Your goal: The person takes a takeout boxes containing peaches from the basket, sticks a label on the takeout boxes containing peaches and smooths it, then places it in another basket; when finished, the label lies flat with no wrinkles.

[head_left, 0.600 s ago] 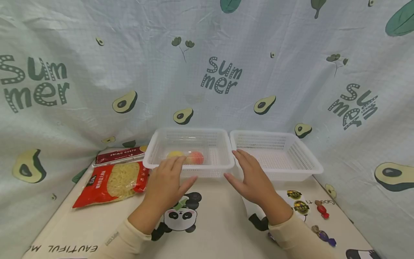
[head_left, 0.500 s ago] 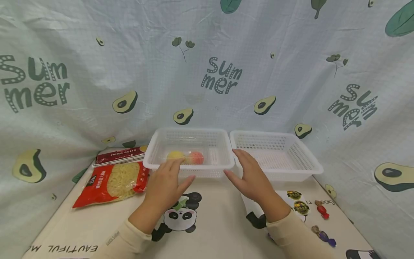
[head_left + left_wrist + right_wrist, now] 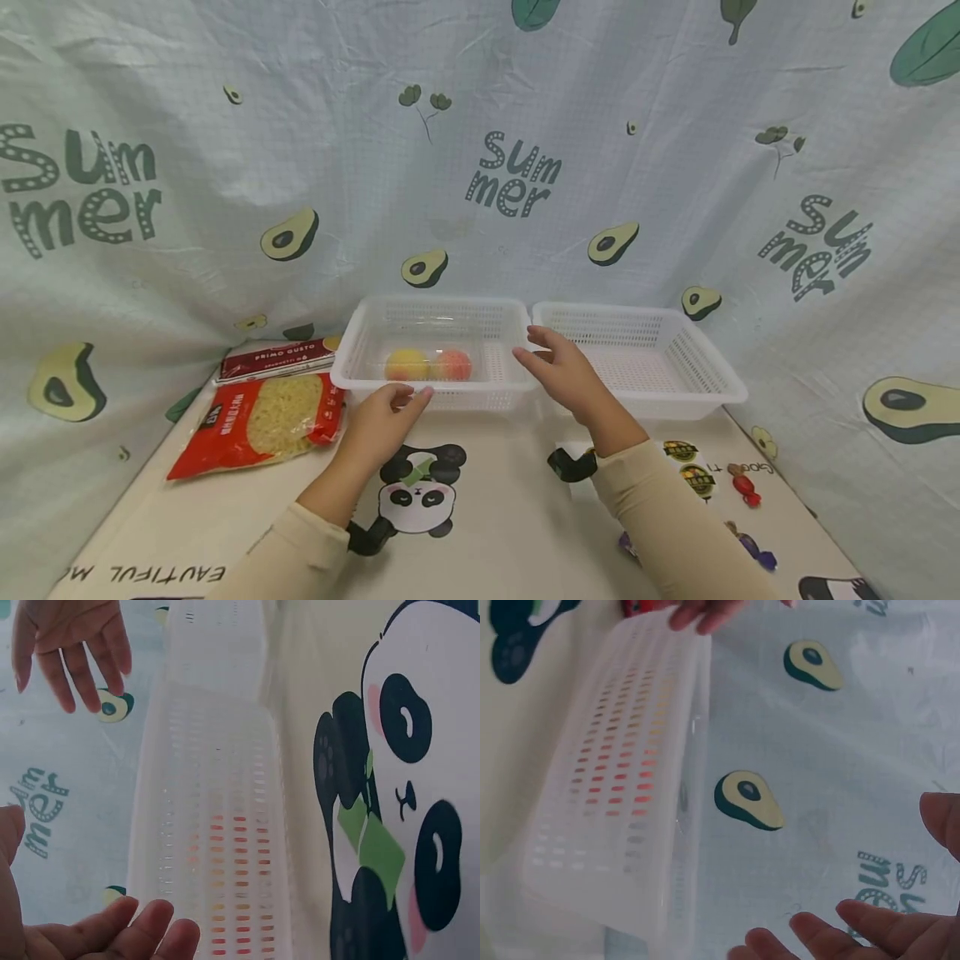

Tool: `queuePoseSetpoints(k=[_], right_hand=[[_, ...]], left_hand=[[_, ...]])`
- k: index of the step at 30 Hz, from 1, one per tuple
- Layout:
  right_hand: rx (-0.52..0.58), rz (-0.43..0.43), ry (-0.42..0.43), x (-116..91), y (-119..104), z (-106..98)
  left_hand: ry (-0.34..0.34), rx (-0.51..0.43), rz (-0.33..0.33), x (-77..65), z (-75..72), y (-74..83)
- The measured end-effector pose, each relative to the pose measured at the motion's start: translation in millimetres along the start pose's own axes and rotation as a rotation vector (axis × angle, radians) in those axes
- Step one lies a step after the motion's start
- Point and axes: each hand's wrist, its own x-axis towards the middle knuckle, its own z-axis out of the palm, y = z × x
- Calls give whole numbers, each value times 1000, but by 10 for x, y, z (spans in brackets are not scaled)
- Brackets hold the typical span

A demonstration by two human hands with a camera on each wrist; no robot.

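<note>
My left hand [image 3: 378,425], fingers a little bent, hovers by the near left corner of a white slotted plastic basket [image 3: 465,400] and holds nothing. My right hand [image 3: 566,375] is by that basket's right end, thumb and fingers spread apart, also holding nothing. Inside the basket is a clear plastic container [image 3: 450,333]. A yellow-and-red round fruit [image 3: 407,364] and a pinkish-red one [image 3: 453,365] show through it. In the left wrist view, left fingertips [image 3: 154,926] appear beside the basket wall [image 3: 210,795], where red and yellow show through the slots. Contact with the basket is unclear.
A second white basket [image 3: 667,408] stands to the right. At left lie a red bag of pasta [image 3: 281,417] and a dark red spaghetti pack [image 3: 277,362]. Wrapped candies, one red [image 3: 744,485] and one purple [image 3: 757,552], lie at right. A printed curtain [image 3: 480,242] hangs behind.
My right hand has moved forward and left, toward the first basket's right end. The left hand has drawn back slightly with its fingers more bent, so the yellow fruit shows more fully.
</note>
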Motion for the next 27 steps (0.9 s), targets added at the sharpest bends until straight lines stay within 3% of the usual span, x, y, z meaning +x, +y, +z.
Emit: queuePoseSetpoints(k=[7,13,22,27], right_hand=[[297,145,-65,273,-41,86],[441,276,-103,488,-98,148],[500,442,-93,777,-64,283],[520,527,-67,940,-11,398]], left_hand=[[5,-140,-67,27,66,-104],[52,-295,-106,41,170,-151],[130,-386,-184,71,281,-155],[233,-467,-160,150,295,-189]])
